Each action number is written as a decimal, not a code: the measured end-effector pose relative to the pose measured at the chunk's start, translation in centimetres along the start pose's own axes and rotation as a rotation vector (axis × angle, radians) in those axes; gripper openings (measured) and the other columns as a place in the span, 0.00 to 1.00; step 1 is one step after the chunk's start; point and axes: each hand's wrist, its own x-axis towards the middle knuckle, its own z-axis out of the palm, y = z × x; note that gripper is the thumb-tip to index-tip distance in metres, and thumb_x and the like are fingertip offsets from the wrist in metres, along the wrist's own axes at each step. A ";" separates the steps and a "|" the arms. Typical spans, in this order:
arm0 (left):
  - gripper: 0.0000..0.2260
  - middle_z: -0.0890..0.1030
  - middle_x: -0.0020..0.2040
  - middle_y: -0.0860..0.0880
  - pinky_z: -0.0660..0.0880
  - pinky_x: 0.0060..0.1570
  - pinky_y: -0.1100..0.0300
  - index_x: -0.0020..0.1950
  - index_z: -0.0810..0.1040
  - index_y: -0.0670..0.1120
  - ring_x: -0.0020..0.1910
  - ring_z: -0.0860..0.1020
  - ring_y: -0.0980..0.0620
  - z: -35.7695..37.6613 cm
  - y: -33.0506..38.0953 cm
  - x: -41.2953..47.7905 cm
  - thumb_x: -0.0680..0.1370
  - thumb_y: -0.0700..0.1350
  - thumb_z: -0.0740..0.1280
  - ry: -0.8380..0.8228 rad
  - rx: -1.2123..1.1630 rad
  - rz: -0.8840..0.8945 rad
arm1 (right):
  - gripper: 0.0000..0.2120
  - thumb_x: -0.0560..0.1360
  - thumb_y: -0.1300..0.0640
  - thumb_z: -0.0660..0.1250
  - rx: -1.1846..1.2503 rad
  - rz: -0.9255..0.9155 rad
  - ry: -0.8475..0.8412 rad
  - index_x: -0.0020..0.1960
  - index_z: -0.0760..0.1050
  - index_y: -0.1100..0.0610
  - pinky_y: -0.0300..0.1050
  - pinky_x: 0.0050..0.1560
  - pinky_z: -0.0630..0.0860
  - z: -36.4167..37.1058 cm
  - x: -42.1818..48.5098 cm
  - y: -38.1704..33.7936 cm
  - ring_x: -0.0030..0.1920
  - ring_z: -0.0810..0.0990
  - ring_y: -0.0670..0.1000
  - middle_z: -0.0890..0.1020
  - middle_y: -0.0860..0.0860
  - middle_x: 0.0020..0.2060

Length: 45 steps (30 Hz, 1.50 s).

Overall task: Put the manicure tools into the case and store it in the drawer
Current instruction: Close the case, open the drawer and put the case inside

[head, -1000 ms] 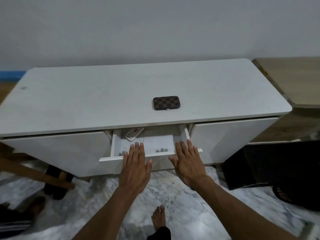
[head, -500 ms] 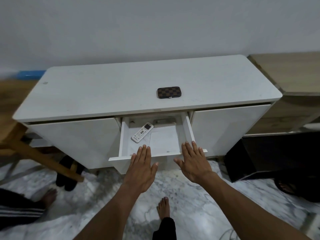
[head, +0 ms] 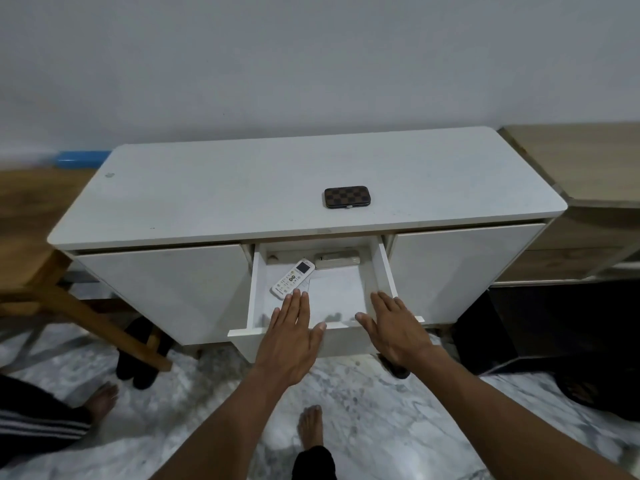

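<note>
A small brown checkered manicure case (head: 345,197) lies closed on the white cabinet top (head: 207,195), right of centre. Below it the middle drawer (head: 387,271) stands pulled out. My left hand (head: 292,337) and my right hand (head: 394,327) are flat, fingers extended, over the drawer's front edge, holding nothing. No loose manicure tools are in view.
Inside the drawer lie a white remote (head: 292,278), a white paper sheet (head: 334,296) and a pale oblong object (head: 336,260) at the back. A wooden table leg (head: 97,323) and dark shoes (head: 138,351) are at left, a wooden unit (head: 588,168) at right. Another person's foot (head: 102,398) is lower left.
The drawer has slid further out, showing the remote and the back of the drawer. Both hands stayed at its front edge and the view drew back.
</note>
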 end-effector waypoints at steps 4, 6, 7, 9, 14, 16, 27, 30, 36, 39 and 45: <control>0.31 0.41 0.80 0.47 0.37 0.74 0.55 0.79 0.42 0.45 0.78 0.40 0.52 -3.1 -0.4 3.9 0.81 0.61 0.40 0.070 0.002 -0.007 | 0.24 0.81 0.43 0.52 -0.009 -0.062 0.184 0.70 0.65 0.56 0.53 0.62 0.73 -3.4 3.2 -1.9 0.66 0.72 0.58 0.73 0.55 0.67; 0.31 0.44 0.80 0.46 0.39 0.74 0.54 0.79 0.44 0.44 0.78 0.42 0.50 -5.1 -0.7 6.9 0.82 0.59 0.43 0.121 -0.008 -0.003 | 0.21 0.80 0.44 0.55 -0.007 -0.094 0.242 0.67 0.67 0.56 0.54 0.60 0.75 -5.7 5.9 -3.1 0.62 0.74 0.58 0.76 0.55 0.64; 0.31 0.45 0.80 0.46 0.40 0.74 0.54 0.79 0.45 0.44 0.79 0.43 0.50 -6.1 -0.8 8.4 0.82 0.59 0.43 0.143 -0.001 0.000 | 0.20 0.80 0.46 0.56 -0.002 -0.113 0.257 0.66 0.67 0.56 0.54 0.61 0.75 -6.8 7.3 -3.6 0.63 0.73 0.58 0.76 0.55 0.64; 0.30 0.45 0.80 0.45 0.41 0.75 0.52 0.79 0.46 0.43 0.79 0.44 0.48 -7.7 -1.0 11.4 0.82 0.58 0.43 0.168 0.024 0.001 | 0.20 0.79 0.49 0.58 -0.007 -0.124 0.266 0.68 0.66 0.58 0.55 0.63 0.72 -9.1 10.1 -4.5 0.65 0.71 0.59 0.74 0.56 0.66; 0.28 0.45 0.80 0.44 0.41 0.75 0.49 0.79 0.46 0.43 0.79 0.44 0.47 -9.6 -1.7 16.5 0.84 0.55 0.46 0.139 0.043 0.032 | 0.20 0.78 0.50 0.61 -0.060 -0.046 0.240 0.65 0.67 0.59 0.57 0.63 0.72 -12.0 15.5 -5.7 0.66 0.69 0.61 0.72 0.57 0.67; 0.27 0.46 0.80 0.43 0.42 0.75 0.48 0.79 0.47 0.43 0.79 0.44 0.46 -9.9 -2.3 18.2 0.84 0.55 0.46 0.143 0.053 0.046 | 0.21 0.77 0.51 0.62 -0.077 -0.040 0.234 0.67 0.66 0.59 0.57 0.64 0.71 -12.5 17.1 -5.8 0.66 0.68 0.61 0.70 0.57 0.69; 0.27 0.44 0.80 0.45 0.43 0.75 0.45 0.79 0.45 0.45 0.79 0.43 0.47 -7.9 -3.7 20.7 0.83 0.56 0.40 0.058 0.112 -0.035 | 0.32 0.75 0.49 0.64 -0.195 -0.075 0.081 0.74 0.56 0.56 0.60 0.72 0.62 -13.6 22.4 -5.0 0.74 0.56 0.61 0.59 0.55 0.75; 0.33 0.45 0.80 0.46 0.43 0.75 0.46 0.79 0.45 0.45 0.79 0.43 0.47 -7.3 -3.7 20.8 0.77 0.59 0.33 0.094 0.124 -0.053 | 0.32 0.74 0.49 0.63 -0.174 -0.083 0.044 0.74 0.56 0.55 0.61 0.69 0.65 -13.7 23.4 -4.9 0.72 0.59 0.61 0.64 0.54 0.73; 0.34 0.48 0.80 0.46 0.44 0.75 0.45 0.79 0.49 0.46 0.79 0.46 0.47 -6.6 -3.6 21.2 0.76 0.59 0.33 0.146 0.109 -0.061 | 0.27 0.72 0.48 0.64 -0.145 -0.064 0.039 0.67 0.65 0.56 0.57 0.58 0.74 -14.0 23.9 -4.4 0.62 0.68 0.61 0.69 0.57 0.64; 0.33 0.45 0.80 0.47 0.42 0.75 0.47 0.79 0.46 0.47 0.79 0.43 0.48 -6.6 -3.5 21.0 0.77 0.59 0.33 0.126 0.104 -0.074 | 0.25 0.71 0.49 0.65 -0.129 -0.049 0.004 0.65 0.67 0.57 0.58 0.59 0.74 -13.8 23.4 -4.1 0.60 0.69 0.61 0.69 0.57 0.62; 0.26 0.44 0.80 0.47 0.41 0.75 0.48 0.79 0.45 0.47 0.78 0.42 0.49 -7.2 -3.9 20.9 0.84 0.54 0.45 0.111 0.079 -0.054 | 0.26 0.68 0.51 0.69 -0.098 -0.019 0.020 0.63 0.67 0.57 0.57 0.56 0.75 -13.3 20.9 -4.8 0.58 0.70 0.60 0.72 0.56 0.58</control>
